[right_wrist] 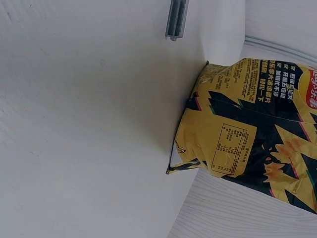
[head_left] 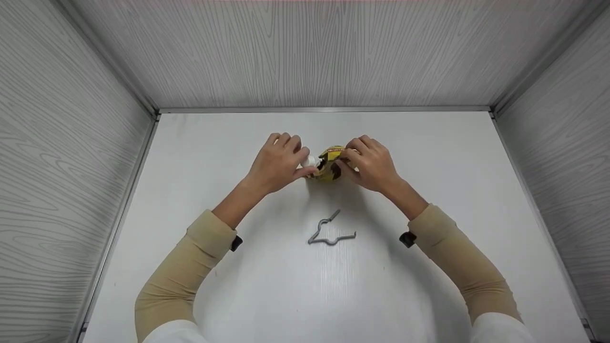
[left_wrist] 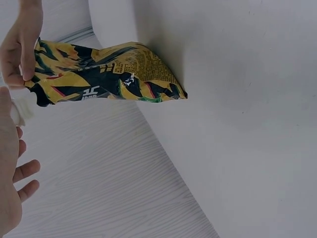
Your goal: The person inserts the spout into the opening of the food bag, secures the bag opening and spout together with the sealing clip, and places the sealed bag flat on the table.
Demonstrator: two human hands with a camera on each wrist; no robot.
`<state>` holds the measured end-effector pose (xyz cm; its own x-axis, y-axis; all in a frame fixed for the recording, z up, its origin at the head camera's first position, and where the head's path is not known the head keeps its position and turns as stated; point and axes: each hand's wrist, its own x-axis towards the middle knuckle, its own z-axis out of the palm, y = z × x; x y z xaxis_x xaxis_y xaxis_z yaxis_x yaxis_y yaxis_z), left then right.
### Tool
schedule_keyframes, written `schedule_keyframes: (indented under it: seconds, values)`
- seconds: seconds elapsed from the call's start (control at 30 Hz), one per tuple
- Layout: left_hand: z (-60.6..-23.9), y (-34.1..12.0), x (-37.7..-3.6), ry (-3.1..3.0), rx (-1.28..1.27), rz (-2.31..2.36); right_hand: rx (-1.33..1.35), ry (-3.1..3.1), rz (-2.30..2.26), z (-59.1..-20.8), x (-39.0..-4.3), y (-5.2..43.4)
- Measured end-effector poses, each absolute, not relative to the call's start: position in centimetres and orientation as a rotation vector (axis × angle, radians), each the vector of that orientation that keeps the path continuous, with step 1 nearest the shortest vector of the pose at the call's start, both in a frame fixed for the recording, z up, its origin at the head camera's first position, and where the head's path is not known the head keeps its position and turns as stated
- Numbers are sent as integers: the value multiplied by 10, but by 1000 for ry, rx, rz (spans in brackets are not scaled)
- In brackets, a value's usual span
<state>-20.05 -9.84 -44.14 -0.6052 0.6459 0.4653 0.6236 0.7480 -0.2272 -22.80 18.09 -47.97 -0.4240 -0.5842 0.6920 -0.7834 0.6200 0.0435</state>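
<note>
A yellow and black snack bag (head_left: 330, 164) stands on the white table (head_left: 429, 157), upright between my two hands. My right hand (head_left: 347, 161) pinches the bag's top edge, and its fingers (left_wrist: 20, 54) show on the bag (left_wrist: 109, 74) in the left wrist view. My left hand (head_left: 304, 166) is at the bag's left side and pinches a small white piece (head_left: 310, 161) against the top corner. That white piece (left_wrist: 22, 108) shows by my left palm (left_wrist: 10, 163). The right wrist view shows only the bag's printed side (right_wrist: 247, 134). No hand is in it.
A small grey hanger-shaped wire piece (head_left: 330, 232) lies on the table in front of the bag, nearer to me. Grey wood-grain walls (head_left: 305, 52) close the table on the left, back and right. A metal rail (right_wrist: 176, 20) runs along the table's edge.
</note>
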Motion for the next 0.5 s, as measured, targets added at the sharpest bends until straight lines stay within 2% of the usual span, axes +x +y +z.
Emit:
schedule_keyframes:
  seconds: [0.5]
  values:
    - [-448,-96,-203,-2426,-969,94,1075,-2155,400,-480,-228,181]
